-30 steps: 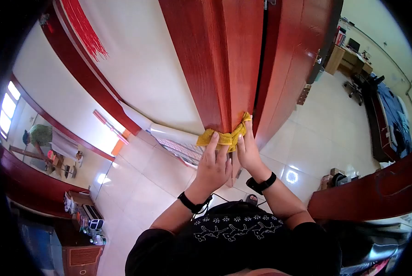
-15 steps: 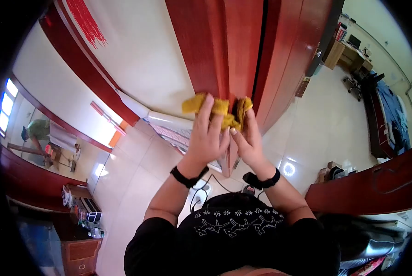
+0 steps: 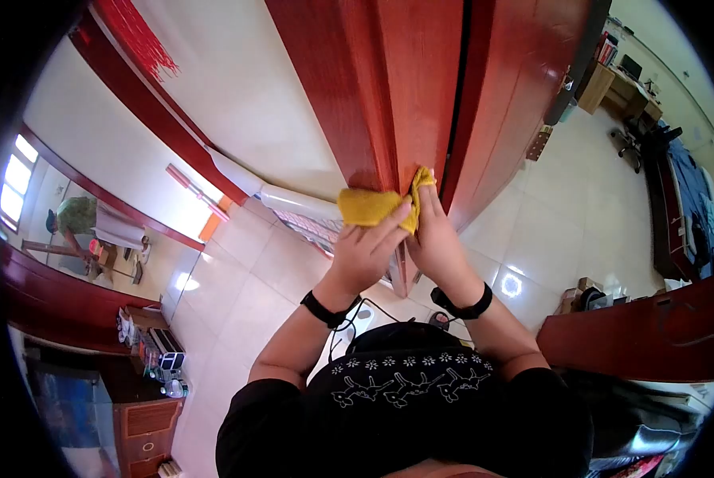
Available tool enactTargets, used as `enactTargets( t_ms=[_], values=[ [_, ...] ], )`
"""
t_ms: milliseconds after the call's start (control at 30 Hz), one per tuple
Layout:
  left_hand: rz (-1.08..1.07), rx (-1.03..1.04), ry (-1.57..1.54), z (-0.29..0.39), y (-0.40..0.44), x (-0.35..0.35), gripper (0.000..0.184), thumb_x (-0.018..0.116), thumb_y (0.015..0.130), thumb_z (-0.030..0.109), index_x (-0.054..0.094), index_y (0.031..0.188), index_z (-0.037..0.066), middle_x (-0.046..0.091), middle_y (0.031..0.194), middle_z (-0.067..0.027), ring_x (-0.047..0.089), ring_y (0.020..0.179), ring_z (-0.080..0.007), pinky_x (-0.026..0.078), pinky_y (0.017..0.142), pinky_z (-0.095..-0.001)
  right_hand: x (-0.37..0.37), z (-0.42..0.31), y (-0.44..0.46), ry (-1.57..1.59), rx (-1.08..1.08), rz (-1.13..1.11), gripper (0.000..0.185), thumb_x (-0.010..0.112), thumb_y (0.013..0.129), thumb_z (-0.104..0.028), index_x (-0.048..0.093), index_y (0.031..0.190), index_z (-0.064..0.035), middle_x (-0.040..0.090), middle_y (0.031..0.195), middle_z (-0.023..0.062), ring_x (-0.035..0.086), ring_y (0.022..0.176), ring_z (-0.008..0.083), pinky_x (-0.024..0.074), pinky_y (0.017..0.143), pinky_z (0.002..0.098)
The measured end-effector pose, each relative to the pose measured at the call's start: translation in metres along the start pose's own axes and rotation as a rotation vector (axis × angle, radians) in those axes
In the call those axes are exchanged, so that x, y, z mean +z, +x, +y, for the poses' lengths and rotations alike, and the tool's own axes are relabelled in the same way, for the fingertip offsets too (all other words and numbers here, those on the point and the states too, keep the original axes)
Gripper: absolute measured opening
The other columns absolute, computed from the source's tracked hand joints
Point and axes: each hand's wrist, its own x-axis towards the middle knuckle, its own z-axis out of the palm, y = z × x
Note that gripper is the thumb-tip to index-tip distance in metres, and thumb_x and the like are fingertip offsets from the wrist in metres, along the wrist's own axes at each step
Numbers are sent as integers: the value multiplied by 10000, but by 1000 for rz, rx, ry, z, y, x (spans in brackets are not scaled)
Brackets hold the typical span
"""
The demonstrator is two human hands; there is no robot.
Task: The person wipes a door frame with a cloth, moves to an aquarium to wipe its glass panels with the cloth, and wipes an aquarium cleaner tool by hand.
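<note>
Across the front of the red wooden frame (image 3: 421, 103), we are pressing a yellow cloth (image 3: 366, 209) against the grooved wood with both bare hands. Our left hand (image 3: 363, 259) is lying with fingers stretched along the cloth's lower edge, and we cannot tell whether it is pinching the fabric. Our right hand (image 3: 435, 239) is gripping the bunched end at the frame's right-hand edge, near the dark gap beside the red door (image 3: 520, 103). Black bands (image 3: 475, 303) are circling both our wrists. Off to the left, a person in a green top (image 3: 78, 215) is bending forward; to the right, a desk (image 3: 598, 89) and a bed (image 3: 689, 211) are standing well apart from us.
</note>
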Motion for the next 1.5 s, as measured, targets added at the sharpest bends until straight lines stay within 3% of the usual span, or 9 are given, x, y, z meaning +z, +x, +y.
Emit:
enactTargets(
  t_ms=[233,333,633,767,867,967,1033,1133,1500],
  values=[
    [-358,-168,-141,13,-82,22,339,587,754,8,617,1083,86,468,1394,-117,539,1165,-303,429,989,-446,51,49,-38,35,208,-113,731,594,851,-101,190,1412,134,318,1387,405,544,1082,505,506,862,479],
    [-379,-100,-144,8,-98,36,427,586,736,9,579,1157,82,418,1425,-137,532,1157,-345,426,995,-460,67,71,-45,127,272,-110,614,554,854,-98,292,1364,122,525,1177,369,584,995,486,488,856,489],
    [-337,-167,-222,13,-109,52,476,610,782,63,483,1241,38,343,1429,-270,484,1182,-445,442,969,-503,50,78,-67,256,412,-527,390,527,944,-233,509,1263,-9,624,1073,260,612,998,402,476,880,427],
    [-242,-119,-224,8,-98,47,461,605,786,65,483,1228,18,340,1424,-295,487,1181,-446,439,970,-496,34,59,-64,437,414,-409,410,514,977,-315,543,1235,2,658,1013,203,635,951,294,493,849,380],
    [-121,-88,-183,6,-77,36,447,610,768,60,524,1205,29,391,1436,-236,572,1027,-358,480,871,-423,33,61,-59,255,498,-401,427,526,976,-325,539,1242,9,663,970,182,632,925,269,492,845,369],
    [-30,-49,-173,2,-61,27,429,611,760,37,523,1180,26,395,1426,-253,569,1052,-370,474,890,-433,21,43,-52,309,617,-324,372,573,938,-248,574,1207,9,618,1126,238,582,1080,357,450,934,384],
    [-14,-53,-191,-1,-49,20,420,615,757,23,520,1166,22,389,1422,-265,542,1124,-394,458,930,-452,22,43,-51,261,353,-64,404,609,902,-186,549,1240,28,567,1222,243,517,1191,366,421,983,387],
    [55,-70,-211,-5,-34,14,444,632,761,33,508,1187,3,366,1423,-272,444,1259,-432,407,1005,-498,10,26,-43,162,199,127,457,615,878,-126,499,1283,50,497,1312,246,459,1258,387,395,1027,399],
    [143,-116,-313,-6,25,-3,549,614,798,45,441,1311,-43,259,1474,-313,328,1335,-483,269,1106,-542,-11,-29,11,260,-143,285,674,539,853,17,257,1466,16,194,1525,270,251,1410,403,274,1123,399]
  ],
)
